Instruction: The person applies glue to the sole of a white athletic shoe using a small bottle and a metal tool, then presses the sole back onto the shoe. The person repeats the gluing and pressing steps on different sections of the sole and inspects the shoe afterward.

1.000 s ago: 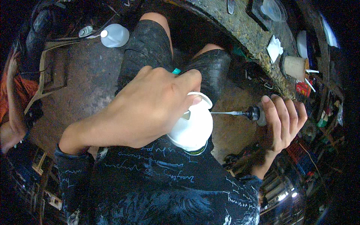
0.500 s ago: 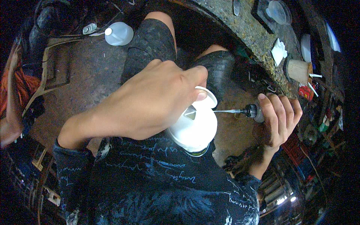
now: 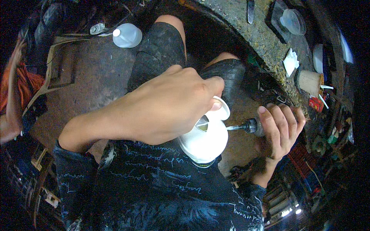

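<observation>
My left hand (image 3: 173, 104) reaches across in front of my body, closed on a white round container (image 3: 208, 144) with a bright, overexposed top. Its thumb presses a small white raised flap (image 3: 222, 109) at the container's far side. Beside the flap, a wedge-shaped opening shows in the top. On the right, my right hand (image 3: 283, 129) curls its fingers round a small nozzle-tipped tool (image 3: 251, 126) with a black collar. A thin, shiny tip points left at the container's edge; whether it touches cannot be made out. The tool's rear end is hidden in the palm.
A translucent jug (image 3: 129, 35) stands on the floor beyond my knees. Along the right runs a rough workbench (image 3: 266, 46) bearing a clear round lid (image 3: 293, 22), crumpled white paper (image 3: 290, 62) and a beige cup (image 3: 310, 82). At the far left shows another person's arm (image 3: 12, 92).
My right hand has come leftward with the tool, bringing its tip closer to the white container. My left hand and the container sit slightly farther right and lower in the picture.
</observation>
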